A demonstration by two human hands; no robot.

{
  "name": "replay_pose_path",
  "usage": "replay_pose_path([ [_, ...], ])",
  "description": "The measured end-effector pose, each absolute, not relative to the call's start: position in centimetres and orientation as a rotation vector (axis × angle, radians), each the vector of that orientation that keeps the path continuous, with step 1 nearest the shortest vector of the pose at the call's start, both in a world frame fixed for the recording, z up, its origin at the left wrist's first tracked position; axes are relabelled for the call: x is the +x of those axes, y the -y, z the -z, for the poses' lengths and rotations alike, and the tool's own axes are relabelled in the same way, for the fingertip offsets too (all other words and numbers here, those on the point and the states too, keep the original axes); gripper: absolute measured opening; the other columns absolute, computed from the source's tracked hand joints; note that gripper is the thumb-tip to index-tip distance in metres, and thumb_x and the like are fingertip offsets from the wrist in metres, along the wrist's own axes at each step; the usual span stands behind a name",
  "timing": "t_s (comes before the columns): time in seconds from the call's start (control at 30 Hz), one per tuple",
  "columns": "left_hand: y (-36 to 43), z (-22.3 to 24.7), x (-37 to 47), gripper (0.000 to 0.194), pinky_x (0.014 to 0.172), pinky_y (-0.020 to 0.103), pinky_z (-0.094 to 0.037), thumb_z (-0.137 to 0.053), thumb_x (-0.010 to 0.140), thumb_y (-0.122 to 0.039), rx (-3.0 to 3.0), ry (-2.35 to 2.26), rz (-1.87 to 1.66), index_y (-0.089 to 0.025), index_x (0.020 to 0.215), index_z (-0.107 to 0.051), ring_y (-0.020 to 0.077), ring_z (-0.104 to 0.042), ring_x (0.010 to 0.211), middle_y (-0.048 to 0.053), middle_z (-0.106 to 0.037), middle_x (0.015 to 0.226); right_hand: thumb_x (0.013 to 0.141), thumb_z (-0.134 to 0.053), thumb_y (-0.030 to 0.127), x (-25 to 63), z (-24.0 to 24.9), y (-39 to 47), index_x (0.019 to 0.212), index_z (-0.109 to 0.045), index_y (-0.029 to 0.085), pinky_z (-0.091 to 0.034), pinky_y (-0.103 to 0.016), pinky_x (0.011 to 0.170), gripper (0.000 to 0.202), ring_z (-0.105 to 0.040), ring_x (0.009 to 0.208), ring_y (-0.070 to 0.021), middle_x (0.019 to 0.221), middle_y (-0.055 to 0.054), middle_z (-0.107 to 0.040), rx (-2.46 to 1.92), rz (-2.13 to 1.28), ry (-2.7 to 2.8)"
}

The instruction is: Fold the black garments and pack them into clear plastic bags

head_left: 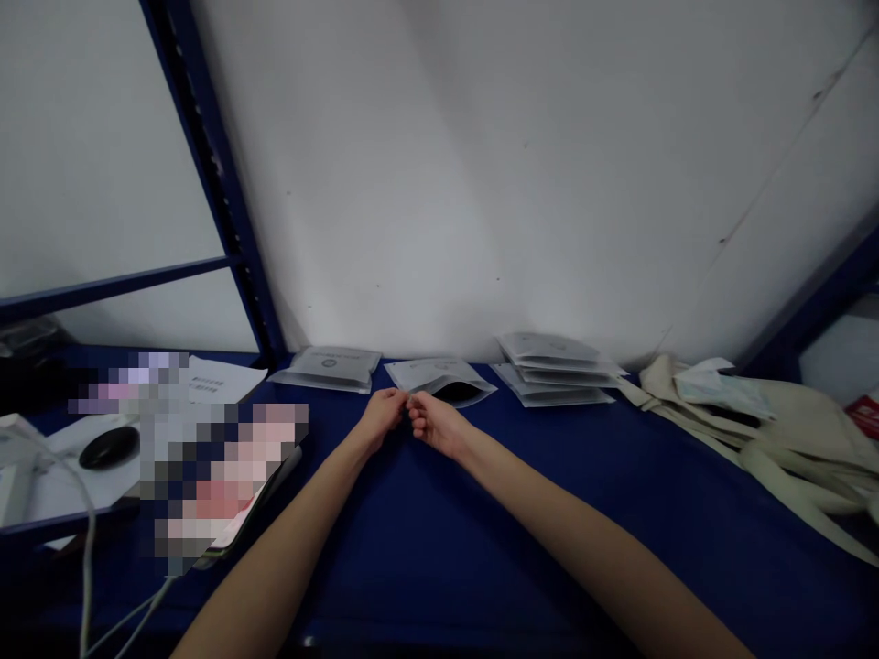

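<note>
I list, centre-frame: frosted plastic pouch (424,373), mouth unclosed; left hand (383,418), right hand (439,425), fingers curled beside it (hold unclear).

The table (439,558) is deep blue; the pouches (333,369) from eleven to one o'clock are frosted grey-white, dark-printed; the cloth (814,423) at two is cream — the mouse (110,448) at ten, black.

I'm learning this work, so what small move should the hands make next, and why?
Perhaps slide the right hand rightward along the near edge of the middle bag, pinching it together: that edge gapes darkly, and the left hand is at its left end.
</note>
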State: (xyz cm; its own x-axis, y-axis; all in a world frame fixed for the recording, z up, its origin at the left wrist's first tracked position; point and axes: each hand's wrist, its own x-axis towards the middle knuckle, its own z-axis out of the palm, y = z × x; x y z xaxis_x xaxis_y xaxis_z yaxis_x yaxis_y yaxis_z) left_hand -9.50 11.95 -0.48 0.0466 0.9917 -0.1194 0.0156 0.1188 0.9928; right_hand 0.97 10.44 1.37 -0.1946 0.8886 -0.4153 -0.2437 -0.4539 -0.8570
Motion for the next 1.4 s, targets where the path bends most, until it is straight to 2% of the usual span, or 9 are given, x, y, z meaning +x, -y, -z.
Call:
replay_pose_path([
  [0.37, -12.6, -0.2, -11.0, 0.026, 0.038, 0.018, -0.012, -0.049, 0.070, -0.022, 1.022, -1.230, -1.205, -0.020, 0.053, -0.028, 0.0011, -0.021, 0.035, -0.010, -0.025, 0.046, 0.081, -0.040, 0.017, 6.3, -1.9, -13.0, 0.064, -0.045, 0.017, -0.025, -0.015, 0.035, 0.017, -0.025, 0.032, -0.0021, 0.044, 0.010, -0.037, -1.279, -1.472, 0.761],
  [0.6, -12.6, -0.1, -11.4, 0.025, 0.039, 0.019, -0.012, -0.045, 0.070, -0.021, 1.008, -1.258, -1.216, -0.020, 0.053, -0.027, 0.0017, -0.021, 0.036, -0.010, -0.024, 0.046, 0.082, -0.038, 0.019, 10.1, -2.7, -13.5, 0.062, -0.043, 0.018, -0.024, -0.015, 0.034, 0.021, -0.024, 0.031, -0.0029, 0.041, 0.010, -0.033, -1.330, -1.265, 0.757],
  [0.67, -12.5, 0.1, -11.4, 0.023, 0.038, 0.019, -0.013, -0.045, 0.070, -0.021, 1.031, -1.261, -1.177, -0.020, 0.053, -0.028, 0.0019, -0.022, 0.035, -0.009, -0.026, 0.046, 0.084, -0.037, 0.020, 10.3, -2.6, -13.4, 0.063, -0.042, 0.018, -0.025, -0.016, 0.034, 0.021, -0.027, 0.031, -0.0033, 0.041, 0.010, -0.035, -1.360, -1.208, 0.760],
  [0.77, -12.2, 0.3, -11.3, 0.023, 0.038, 0.019, -0.013, -0.044, 0.069, -0.019, 1.070, -1.275, -1.119, -0.020, 0.053, -0.029, 0.0022, -0.023, 0.035, -0.008, -0.028, 0.046, 0.086, -0.037, 0.023, 10.0, -2.2, -13.2, 0.066, -0.043, 0.018, -0.031, -0.016, 0.037, 0.022, -0.039, 0.034, -0.0043, 0.045, 0.007, -0.044, -1.411, -1.179, 0.790],
  [0.9, -11.8, 0.5, -10.9, 0.022, 0.037, 0.018, -0.014, -0.044, 0.070, -0.018, 1.138, -1.297, -1.067, -0.019, 0.052, -0.032, 0.0025, -0.025, 0.035, -0.008, -0.030, 0.045, 0.086, -0.046, 0.027, 9.0, -1.2, -12.8, 0.070, -0.052, 0.014, -0.038, -0.018, 0.040, 0.022, -0.056, 0.044, -0.0096, 0.057, -0.003, -0.061, -1.475, -1.268, 0.926],
  [1.0, -11.7, 0.6, -10.6, 0.022, 0.036, 0.018, -0.012, -0.044, 0.072, -0.017, 1.187, -1.310, -1.044, -0.019, 0.053, -0.034, 0.0020, -0.024, 0.034, -0.008, -0.030, 0.045, 0.087, -0.046, 0.023, 8.4, -0.8, -12.6, 0.072, -0.057, 0.011, -0.043, -0.019, 0.045, 0.022, -0.063, 0.053, -0.0123, 0.068, -0.008, -0.067, -1.445, -1.315, 1.026],
  [1.17, -11.6, 0.3, -10.5, 0.022, 0.035, 0.019, -0.015, -0.041, 0.074, -0.015, 1.229, -1.335, -1.013, -0.018, 0.052, -0.037, 0.0029, -0.028, 0.031, -0.007, -0.035, 0.043, 0.088, -0.043, 0.017, 7.9, -1.7, -12.7, 0.072, -0.056, 0.013, -0.045, -0.016, 0.050, 0.021, -0.066, 0.061, -0.0098, 0.079, -0.007, -0.068, -1.342, -1.200, 1.087],
  [1.4, -11.6, 0.3, -10.5, 0.015, 0.035, 0.018, -0.023, -0.045, 0.076, -0.014, 1.212, -1.372, -1.042, -0.017, 0.061, -0.045, 0.0048, -0.037, 0.032, -0.006, -0.045, 0.046, 0.084, -0.048, 0.017, 10.6, -4.9, -13.1, 0.065, -0.050, 0.017, -0.045, -0.015, 0.044, 0.019, -0.066, 0.057, -0.0122, 0.058, 0.001, -0.062, -1.069, -0.809, 0.985],
])
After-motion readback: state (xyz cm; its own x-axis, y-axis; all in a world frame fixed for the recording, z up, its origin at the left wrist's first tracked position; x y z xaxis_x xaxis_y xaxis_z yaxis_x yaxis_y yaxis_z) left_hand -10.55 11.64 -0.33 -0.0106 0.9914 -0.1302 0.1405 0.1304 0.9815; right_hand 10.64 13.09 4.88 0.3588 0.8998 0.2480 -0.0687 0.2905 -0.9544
